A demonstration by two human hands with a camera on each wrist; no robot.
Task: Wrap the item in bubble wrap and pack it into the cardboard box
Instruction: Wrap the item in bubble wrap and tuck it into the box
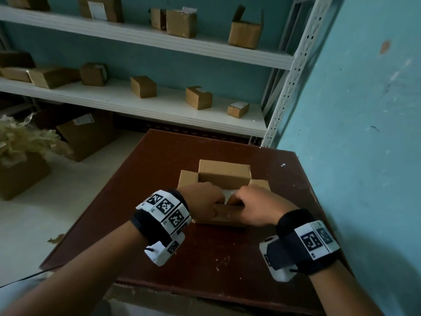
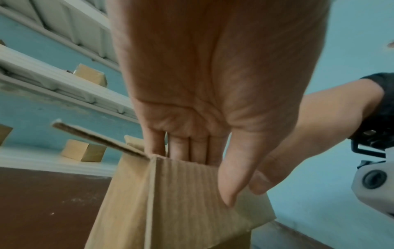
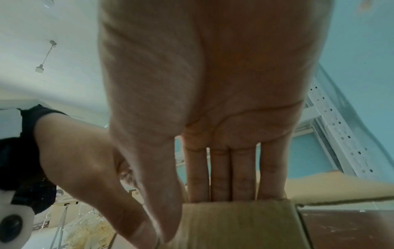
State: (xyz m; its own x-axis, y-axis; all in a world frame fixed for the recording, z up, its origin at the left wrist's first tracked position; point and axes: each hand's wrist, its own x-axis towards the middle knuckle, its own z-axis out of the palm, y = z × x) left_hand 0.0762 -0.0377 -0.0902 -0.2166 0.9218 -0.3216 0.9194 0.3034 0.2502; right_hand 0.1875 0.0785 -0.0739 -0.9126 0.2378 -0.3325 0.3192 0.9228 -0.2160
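An open cardboard box (image 1: 224, 174) stands on the brown table (image 1: 155, 179), its far flap upright and its side flaps spread out. Both hands meet at its near wall. My left hand (image 1: 202, 201) and right hand (image 1: 257, 207) reach their fingers over that wall into the box, thumbs outside on the cardboard. Between them shows a small patch of the white bubble-wrapped item (image 1: 229, 193); the rest is hidden. In the left wrist view the straight fingers (image 2: 198, 148) vanish behind the box edge (image 2: 181, 202). The right wrist view shows the same for the right hand's fingers (image 3: 221, 176) and box wall (image 3: 234, 222).
White shelving (image 1: 159, 103) with several small cardboard boxes runs behind the table. A blue wall (image 1: 364, 110) stands close on the right. On the floor at left sit a larger carton (image 1: 86, 135) and a box of straw-like filler (image 1: 20, 142).
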